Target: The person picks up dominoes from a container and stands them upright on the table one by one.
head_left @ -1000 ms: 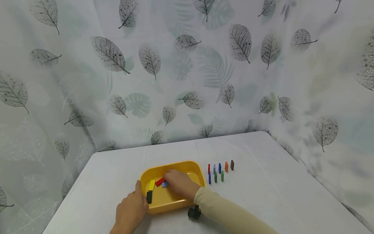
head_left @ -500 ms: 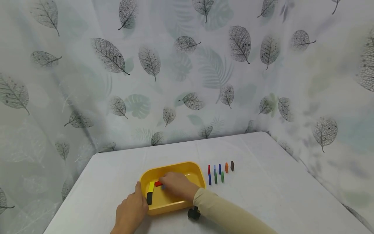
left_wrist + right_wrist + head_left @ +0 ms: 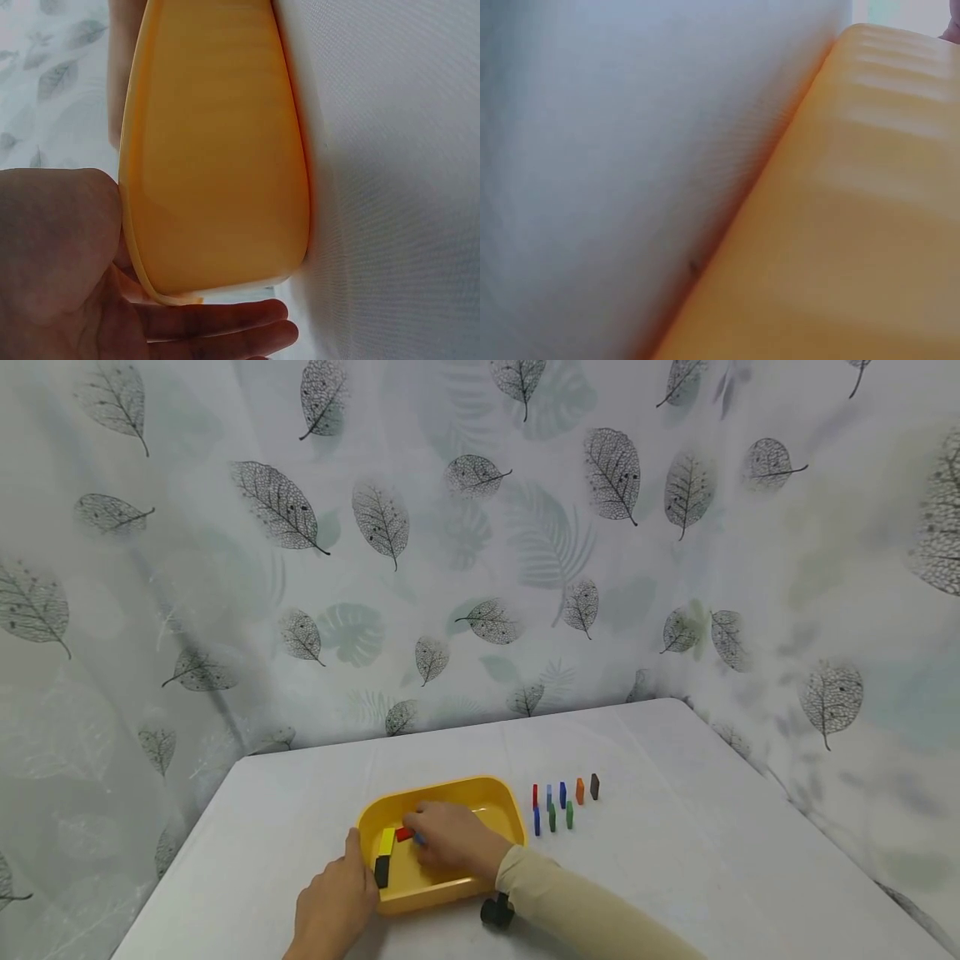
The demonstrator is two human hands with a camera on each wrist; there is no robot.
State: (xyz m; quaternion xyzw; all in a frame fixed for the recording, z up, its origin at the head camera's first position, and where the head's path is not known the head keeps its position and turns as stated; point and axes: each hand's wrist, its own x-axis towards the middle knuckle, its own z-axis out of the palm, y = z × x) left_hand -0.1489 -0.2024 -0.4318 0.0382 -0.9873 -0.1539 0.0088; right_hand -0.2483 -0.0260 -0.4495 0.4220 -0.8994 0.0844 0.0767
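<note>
In the head view my left hand (image 3: 336, 902) holds the near left corner of a yellow plastic tray (image 3: 442, 887), its thumb side at the rim. The left wrist view shows two straight fingers (image 3: 225, 322) beyond the tray's end. Inside the tray my right hand (image 3: 453, 839) is bent downward, its fingertips at the right end of a red block (image 3: 403, 834). Close under those fingers lies a blue block (image 3: 419, 839), partly covered. A yellow block (image 3: 386, 842) and a black block (image 3: 382, 872) line the left side. The right wrist view shows only the tray's outer wall (image 3: 855, 247).
To the tray's right, small upright blocks stand in two rows, among them an orange block (image 3: 580, 791), a dark block (image 3: 595, 787) and a green block (image 3: 570, 815). A black device (image 3: 497, 912) sits under the right wrist. Leaf-patterned cloth (image 3: 480, 568) hangs behind the white table (image 3: 675, 827).
My right hand has shifted left inside the tray. The red block has slid left toward the yellow block, and the blue block has moved slightly left. My left hand stays at the corner.
</note>
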